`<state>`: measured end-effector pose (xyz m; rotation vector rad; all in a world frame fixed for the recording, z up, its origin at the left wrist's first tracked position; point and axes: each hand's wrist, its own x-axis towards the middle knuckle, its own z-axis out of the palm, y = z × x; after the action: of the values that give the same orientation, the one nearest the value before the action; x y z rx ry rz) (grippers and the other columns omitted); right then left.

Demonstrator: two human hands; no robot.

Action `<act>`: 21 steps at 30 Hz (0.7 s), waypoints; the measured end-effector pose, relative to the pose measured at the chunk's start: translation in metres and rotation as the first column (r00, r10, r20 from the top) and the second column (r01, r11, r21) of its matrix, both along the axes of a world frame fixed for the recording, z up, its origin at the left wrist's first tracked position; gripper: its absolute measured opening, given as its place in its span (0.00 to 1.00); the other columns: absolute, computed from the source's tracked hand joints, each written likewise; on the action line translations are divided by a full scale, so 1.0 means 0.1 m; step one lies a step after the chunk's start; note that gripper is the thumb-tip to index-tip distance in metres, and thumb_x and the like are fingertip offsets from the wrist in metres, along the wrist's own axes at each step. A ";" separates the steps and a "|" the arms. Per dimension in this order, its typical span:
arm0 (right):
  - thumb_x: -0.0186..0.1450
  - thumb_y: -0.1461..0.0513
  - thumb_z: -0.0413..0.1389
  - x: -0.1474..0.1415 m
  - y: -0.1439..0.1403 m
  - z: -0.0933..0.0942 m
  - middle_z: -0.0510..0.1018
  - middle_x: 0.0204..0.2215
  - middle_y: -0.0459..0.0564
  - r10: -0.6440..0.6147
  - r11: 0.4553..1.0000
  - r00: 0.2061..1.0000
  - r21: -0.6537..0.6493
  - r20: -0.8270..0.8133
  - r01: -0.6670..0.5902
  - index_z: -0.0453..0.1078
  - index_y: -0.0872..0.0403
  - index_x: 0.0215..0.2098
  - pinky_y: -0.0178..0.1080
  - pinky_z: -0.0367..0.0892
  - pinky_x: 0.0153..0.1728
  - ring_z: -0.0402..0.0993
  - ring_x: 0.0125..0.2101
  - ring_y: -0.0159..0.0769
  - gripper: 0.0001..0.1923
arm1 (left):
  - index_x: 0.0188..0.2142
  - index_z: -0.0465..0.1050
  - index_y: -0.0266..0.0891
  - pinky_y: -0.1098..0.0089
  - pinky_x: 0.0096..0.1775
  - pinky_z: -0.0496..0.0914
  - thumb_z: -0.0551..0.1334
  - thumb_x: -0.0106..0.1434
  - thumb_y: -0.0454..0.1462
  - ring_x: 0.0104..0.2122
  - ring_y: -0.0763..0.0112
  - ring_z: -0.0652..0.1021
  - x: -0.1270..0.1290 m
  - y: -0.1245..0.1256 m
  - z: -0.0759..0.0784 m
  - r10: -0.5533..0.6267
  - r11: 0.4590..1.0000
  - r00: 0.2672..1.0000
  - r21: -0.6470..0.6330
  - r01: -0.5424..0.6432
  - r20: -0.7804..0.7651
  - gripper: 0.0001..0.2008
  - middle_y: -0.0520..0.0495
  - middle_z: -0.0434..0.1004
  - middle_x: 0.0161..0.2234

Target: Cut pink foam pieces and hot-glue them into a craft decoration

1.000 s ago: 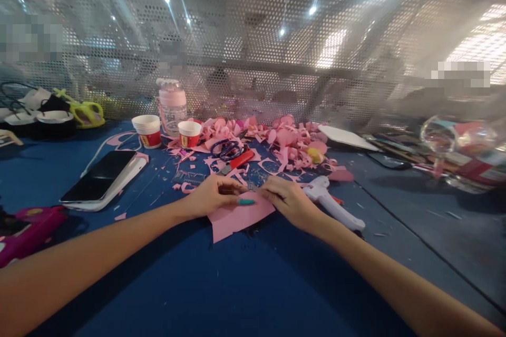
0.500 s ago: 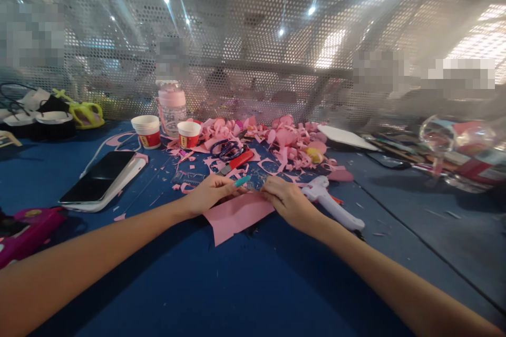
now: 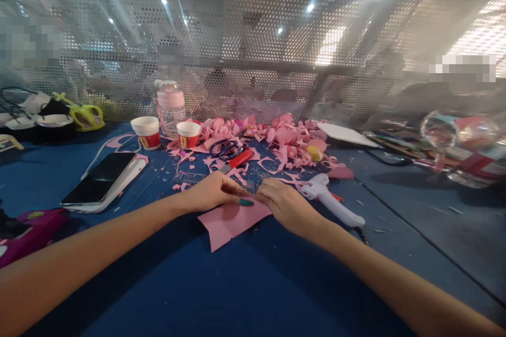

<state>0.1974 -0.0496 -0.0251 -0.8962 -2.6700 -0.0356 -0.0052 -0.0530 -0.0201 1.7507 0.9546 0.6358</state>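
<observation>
2 hands meet over a pink sheet on a blue table.

the left hand (image 3: pixel 211 193) and right hand (image 3: pixel 285 202) rest fingertip to fingertip on the pink foam sheet (image 3: pixel 231 221), which lies flat on the blue table (image 3: pixel 245 284); the left fingers are curled around a teal-tipped pen (image 3: pixel 245 202), the right ones bent, pressing the sheet. a white glue gun (image 3: pixel 334 205) lies just right of the right hand, pink scraps (image 3: pixel 276 139) beyond, a phone (image 3: pixel 103 180) to the left.
</observation>
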 end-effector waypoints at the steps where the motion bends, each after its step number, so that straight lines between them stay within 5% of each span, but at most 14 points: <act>1: 0.67 0.65 0.40 0.00 0.00 0.00 0.66 0.24 0.49 0.005 1.000 1.000 -0.010 -0.003 -0.005 0.63 0.56 0.25 0.36 0.59 0.30 0.62 0.28 0.34 0.15 | 0.37 0.77 0.39 0.69 0.37 0.66 0.65 0.49 0.43 0.31 0.69 0.74 0.00 0.01 -0.01 0.002 1.000 1.000 0.012 -0.002 -0.005 0.15 0.49 0.78 0.31; 10: 0.65 0.62 0.45 0.02 0.04 0.05 0.66 0.23 0.46 -0.065 0.988 0.988 -0.149 -0.140 0.044 0.63 0.56 0.24 0.33 0.58 0.28 0.62 0.27 0.31 0.13 | 0.36 0.77 0.39 0.71 0.34 0.66 0.64 0.51 0.44 0.27 0.73 0.73 0.01 0.01 -0.03 0.020 0.998 0.999 0.061 -0.022 0.036 0.14 0.50 0.77 0.28; 14: 0.65 0.66 0.43 0.02 0.04 0.05 0.67 0.23 0.48 0.017 0.999 0.994 -0.041 -0.107 -0.022 0.63 0.56 0.24 0.34 0.58 0.28 0.61 0.27 0.33 0.14 | 0.29 0.76 0.36 0.73 0.29 0.67 0.63 0.53 0.45 0.22 0.77 0.72 -0.06 0.03 0.06 -0.056 0.980 0.996 -0.187 0.068 0.070 0.13 0.51 0.74 0.22; 17: 0.65 0.67 0.41 -0.01 -0.01 0.08 0.68 0.25 0.50 0.110 0.993 0.993 0.038 -0.039 -0.109 0.64 0.56 0.25 0.36 0.58 0.29 0.61 0.28 0.34 0.15 | 0.25 0.75 0.35 0.71 0.31 0.70 0.66 0.49 0.43 0.23 0.74 0.75 -0.14 0.08 0.09 -0.127 0.906 0.987 -0.394 0.156 0.098 0.12 0.49 0.75 0.22; 21: 0.65 0.67 0.42 -0.06 -0.11 0.13 0.67 0.25 0.50 0.222 0.974 0.974 0.042 0.037 -0.224 0.64 0.56 0.25 0.35 0.57 0.28 0.59 0.27 0.33 0.14 | 0.28 0.76 0.36 0.69 0.32 0.72 0.70 0.43 0.39 0.24 0.71 0.77 -0.18 0.11 0.02 -0.180 0.834 0.979 -0.512 0.203 0.095 0.12 0.48 0.77 0.22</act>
<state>0.1915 -0.0607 -0.0117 -0.5818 -2.7710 -0.0592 -0.0230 -0.0421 -0.0181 1.3139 0.8117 0.2461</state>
